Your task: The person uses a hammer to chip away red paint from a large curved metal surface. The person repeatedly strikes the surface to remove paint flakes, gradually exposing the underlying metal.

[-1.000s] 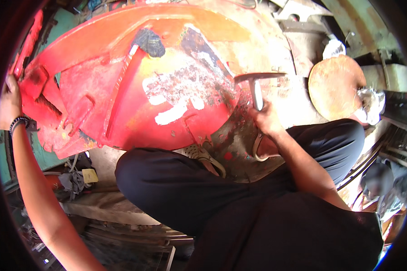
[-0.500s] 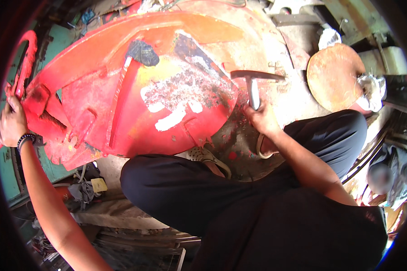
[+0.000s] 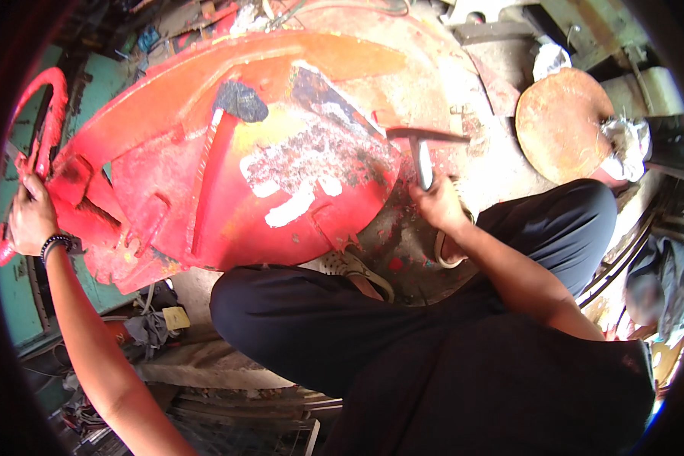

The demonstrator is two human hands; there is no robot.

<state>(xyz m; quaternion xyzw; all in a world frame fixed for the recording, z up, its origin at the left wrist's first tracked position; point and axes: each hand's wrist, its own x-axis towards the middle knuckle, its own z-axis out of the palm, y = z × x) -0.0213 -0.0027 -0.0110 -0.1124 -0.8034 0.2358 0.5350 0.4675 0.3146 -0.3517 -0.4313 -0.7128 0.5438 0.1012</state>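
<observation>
A large red metal panel (image 3: 281, 239) with a curved rim lies in front of me, its middle worn to patches of white, yellow and dark grey. At its left end rises a bent red bar (image 3: 56, 114). My left hand (image 3: 33, 220), with a dark beaded bracelet at the wrist, is closed around the lower part of that bar. To the right of the panel, my right hand (image 3: 441, 205) grips a hammer (image 3: 424, 163) by its handle. The hammer's long, narrow head is up, its left end close to the panel's right edge.
A round rusty-brown disc (image 3: 562, 125) sits at the right beside crumpled white plastic (image 3: 629, 148). On the panel lies a dark grey lump (image 3: 241, 102). Green metal sheets (image 3: 91, 99) stand at the left. Grey cloth (image 3: 148, 330) and a wooden plank (image 3: 213, 366) are at the lower left.
The bar, my left hand and the panel's left end appear slightly lower and farther right. The hammer's head has dropped a little. Both grips stay the same.
</observation>
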